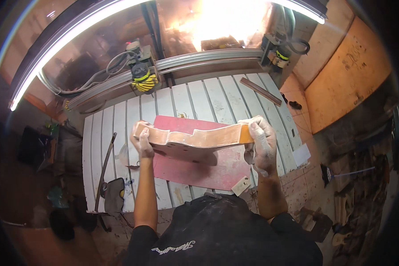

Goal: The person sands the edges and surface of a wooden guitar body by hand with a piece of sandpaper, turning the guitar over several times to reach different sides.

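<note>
With left hand (143, 141) and right hand (263, 142), gripping opposite ends of tan, wavy-edged wooden slab (208, 138), lengthwise left-to-right above rectangular pink sheet (193, 174).

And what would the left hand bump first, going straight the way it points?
Along its forearm's line, the left hand, gripping the wooden piece, would probably meet the yellow-and-black striped machine part first; depth is unclear, so it might miss.
</note>
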The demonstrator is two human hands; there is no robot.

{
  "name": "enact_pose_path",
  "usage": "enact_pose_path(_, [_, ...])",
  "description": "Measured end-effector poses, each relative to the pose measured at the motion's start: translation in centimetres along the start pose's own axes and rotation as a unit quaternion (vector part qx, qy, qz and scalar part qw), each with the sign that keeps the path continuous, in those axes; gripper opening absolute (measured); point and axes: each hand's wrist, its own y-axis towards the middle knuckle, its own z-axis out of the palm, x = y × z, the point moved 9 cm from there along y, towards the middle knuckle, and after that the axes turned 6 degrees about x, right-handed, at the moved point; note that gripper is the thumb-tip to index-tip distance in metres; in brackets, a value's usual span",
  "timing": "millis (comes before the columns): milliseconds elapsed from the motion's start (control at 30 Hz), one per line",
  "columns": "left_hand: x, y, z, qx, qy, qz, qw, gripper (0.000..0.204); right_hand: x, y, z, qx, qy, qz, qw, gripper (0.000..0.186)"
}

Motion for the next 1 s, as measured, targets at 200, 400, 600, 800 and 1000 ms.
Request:
enact_pose_path(200, [-0.6,-2.2,-0.4,-0.143,0.146,0.031,0.978,0.034,1.1,0.7,3.6,0.057,-0.058,-0.015,0.997,0.018])
enact_pose_path(400, [-11.3,-5.7,10.0,0.079,0.195,0.216,0.953,0.059,1.2,0.4,6.1,0.106,-0.083,-0.010,0.991,0.015])
enact_pose_path(600, [-15.7,-7.0,20.7,0.266,0.245,0.211,0.908,0.071,0.5,-0.7,4.9,0.206,-0.045,-0.060,0.976,0.023])
enact_pose_path(800, [-15.0,-5.9,20.0,0.192,0.265,0.216,0.920,0.036,-12.5,-3.3,-4.7,0.062,-0.030,0.262,0.963,0.046])
enact_pose_path(1000, [-13.6,-4.8,19.6,0.444,0.097,0.146,0.879,0.032,-21.2,-10.3,-9.5,-0.008,0.151,0.404,0.902,0.047])
